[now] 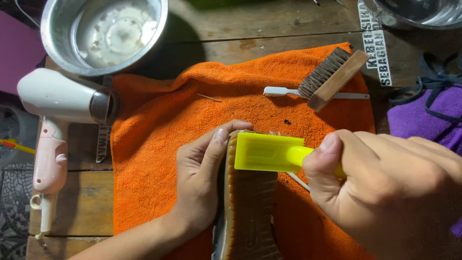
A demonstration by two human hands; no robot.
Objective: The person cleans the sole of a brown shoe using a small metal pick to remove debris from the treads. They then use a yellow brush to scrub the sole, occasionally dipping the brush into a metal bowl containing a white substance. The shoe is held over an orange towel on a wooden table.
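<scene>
- Towel (pixel 159 144): bright orange, plain.
- Shoe sole (pixel 250 207): tan-brown, ribbed tread, gripped by left hand (pixel 199 180).
- Brush (pixel 269 153) in right hand (pixel 385 188): yellow-green plastic.
- Second brush (pixel 332 77): pale wood back, grey-brown bristles.
- Toothbrush (pixel 284 91): white handle.
- Hair dryer (pixel 55 120): cream body, pink handle, dark metal nozzle.
- Bowl (pixel 103 33): silver steel.
- Cloth (pixel 428 118): purple, at right.
- Table (pixel 86 202): brown wood planks.

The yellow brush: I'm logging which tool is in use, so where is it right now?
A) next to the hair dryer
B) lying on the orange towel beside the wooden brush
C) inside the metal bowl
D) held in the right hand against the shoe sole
D: the right hand holds the yellow brush on the upturned shoe sole, which the left hand steadies.
</scene>
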